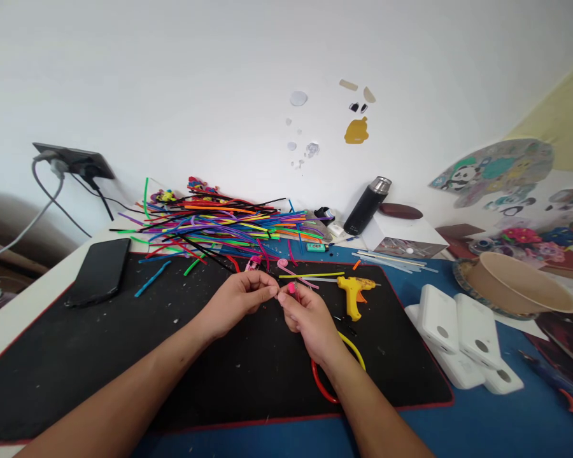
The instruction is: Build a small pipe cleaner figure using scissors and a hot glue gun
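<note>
My left hand [246, 298] and my right hand [310, 315] meet over the black mat [195, 375], fingertips almost touching. The left thumb and forefinger are pinched; what lies between them is too small to make out. A small bright pink piece [293, 288] shows between the fingers of my right hand, which are closed around it. Just behind the hands lie a pink coil [282, 263] and a small pink item [253, 262]. Partly hidden under the right wrist is a tool with one red and one yellow handle [356, 346].
A yellow glue gun [352, 296] lies right of my hands. Behind them is a heap of coloured pipe cleaners [219, 222]. A black phone [99, 270] rests at left. White devices [477, 331], a beige bowl [520, 283] and a black flask [367, 207] stand at right.
</note>
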`<state>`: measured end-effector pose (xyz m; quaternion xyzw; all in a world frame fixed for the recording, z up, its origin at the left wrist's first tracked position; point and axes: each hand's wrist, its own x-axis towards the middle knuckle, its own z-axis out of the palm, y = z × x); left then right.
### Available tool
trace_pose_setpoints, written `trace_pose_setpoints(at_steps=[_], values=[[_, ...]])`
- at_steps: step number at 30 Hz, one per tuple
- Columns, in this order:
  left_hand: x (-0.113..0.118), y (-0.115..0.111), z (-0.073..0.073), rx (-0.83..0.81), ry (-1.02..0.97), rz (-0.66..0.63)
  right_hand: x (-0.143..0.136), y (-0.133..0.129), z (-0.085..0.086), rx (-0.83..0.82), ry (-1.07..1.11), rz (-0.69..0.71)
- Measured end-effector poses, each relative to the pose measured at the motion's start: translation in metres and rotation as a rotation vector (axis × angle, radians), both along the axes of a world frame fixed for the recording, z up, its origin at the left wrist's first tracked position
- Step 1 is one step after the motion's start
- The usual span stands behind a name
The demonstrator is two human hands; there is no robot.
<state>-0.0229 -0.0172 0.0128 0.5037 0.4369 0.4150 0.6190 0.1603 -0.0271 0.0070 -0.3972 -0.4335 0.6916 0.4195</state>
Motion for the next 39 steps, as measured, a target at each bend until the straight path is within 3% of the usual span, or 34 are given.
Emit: trace_pose_setpoints(at_steps=[5,12,18,31,39], values=[[-0.003,0.001,0.004,0.024,0.119,0.007,0.004,0.003,0.003,0.027,-0.021,-0.061],[0.004,-0.006,-0.001,0.247,0.556,-0.203,0.007,0.007,0.004,0.012,-0.013,-0.154],[0.003,-0.006,-0.008,0.447,0.893,-0.189,0.003,0.004,0.005,-0.001,-0.029,-0.134],[-0.004,-0.001,-0.017,0.595,1.091,-0.22,0.005,0.005,0.005,-0.004,-0.039,-0.127],[-0.005,0.0,-0.015,0.584,1.043,-0.211,0.006,0.005,0.004,-0.001,-0.032,-0.125]])
